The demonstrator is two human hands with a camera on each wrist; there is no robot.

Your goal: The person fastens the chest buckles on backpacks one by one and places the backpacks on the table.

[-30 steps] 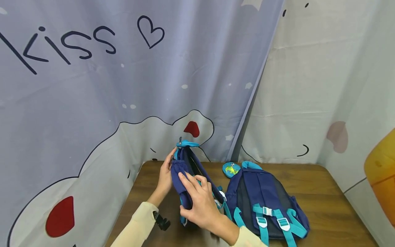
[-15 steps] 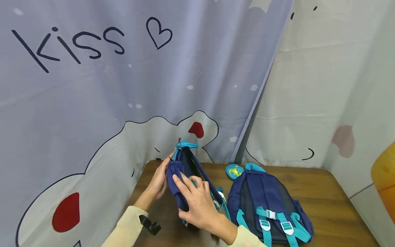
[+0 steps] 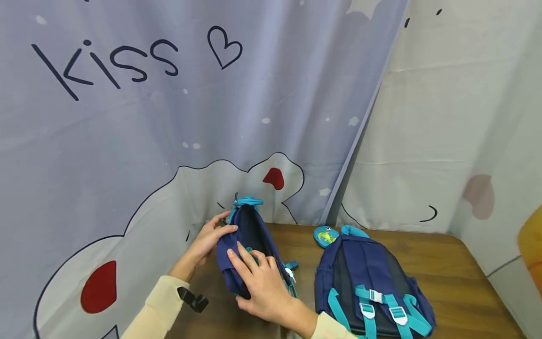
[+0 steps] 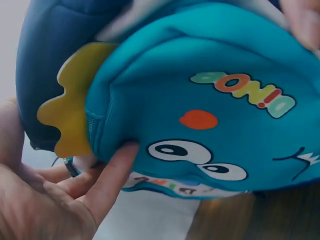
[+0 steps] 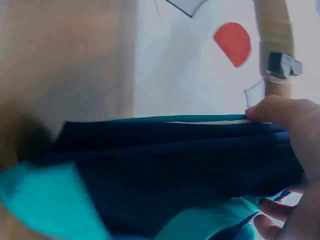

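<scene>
Both hands hold a small navy backpack (image 3: 251, 235) with a teal top handle, side-on to the head view. My left hand (image 3: 207, 240) grips its upper left part, thumb over the navy side. In the left wrist view, a fingertip of that hand presses the teal front panel (image 4: 160, 105), which bears a cartoon face, upside-down DINO letters and a yellow spiked trim (image 4: 75, 105). Across the lower side lies my right hand (image 3: 262, 282). The right wrist view shows its thumb at the teal front edge and its other fingers curled at the opposite edge.
A second navy backpack (image 3: 360, 263) with teal straps and white buckles lies on the wooden table (image 3: 457, 278), to the right. A round blue tag (image 3: 326, 236) with a green cartoon figure rests by its handle. Behind the table hangs a printed curtain (image 3: 211, 117).
The held backpack has turned and shifted left, so its navy side faces up more. My left hand has moved left, its thumb now over that side. The head view has shifted slightly left.
</scene>
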